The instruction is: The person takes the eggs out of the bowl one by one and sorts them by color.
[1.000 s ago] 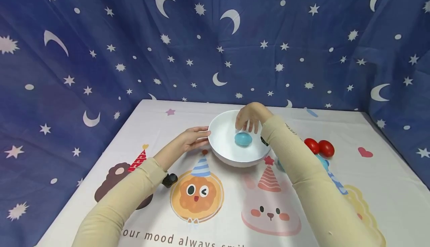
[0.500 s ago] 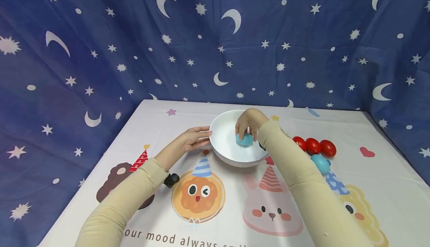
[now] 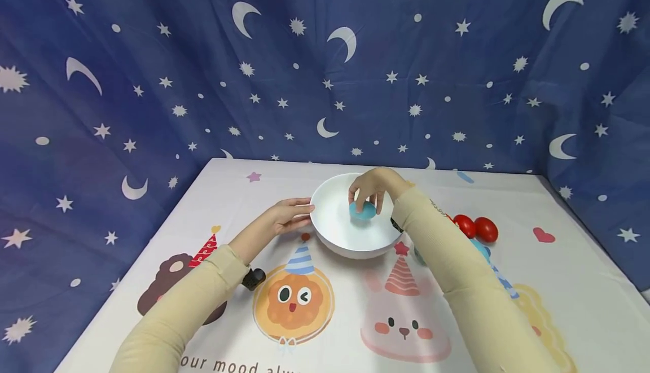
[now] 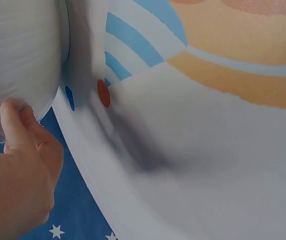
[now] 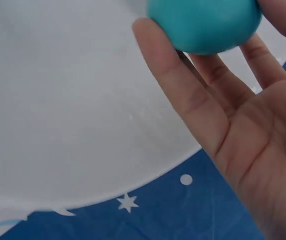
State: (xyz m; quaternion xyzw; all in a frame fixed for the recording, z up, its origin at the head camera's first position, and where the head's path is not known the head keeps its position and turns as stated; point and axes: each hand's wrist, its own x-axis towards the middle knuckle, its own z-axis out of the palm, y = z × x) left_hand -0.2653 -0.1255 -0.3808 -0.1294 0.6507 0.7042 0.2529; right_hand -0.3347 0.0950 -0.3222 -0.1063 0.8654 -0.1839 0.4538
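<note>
A white bowl [image 3: 335, 232] stands in the middle of the table. My left hand [image 3: 291, 215] grips its left edge, and in the left wrist view the fingertips press on the bowl's outer wall [image 4: 22, 55]. Inside the bowl, my right hand [image 3: 373, 184] reaches down from the right and pinches a smooth teal egg [image 3: 362, 210] between thumb and fingers. A faint shadow shows under the egg. The right wrist view has the egg [image 5: 205, 22] at its top edge, the fingers around its sides and the palm below.
Right of the bowl lie red eggs [image 3: 486, 229], one mostly behind my right sleeve [image 3: 457, 282]. A blue egg [image 3: 480, 247] is partly covered by that sleeve, and a teal object [image 3: 418, 256] peeks out at its left. A star-patterned blue curtain [image 3: 284, 68] hangs behind the table.
My right hand has come down over the teal egg, taken hold of it and raised it slightly inside the bowl. My left hand stays at the bowl's edge. The head view has shifted slightly.
</note>
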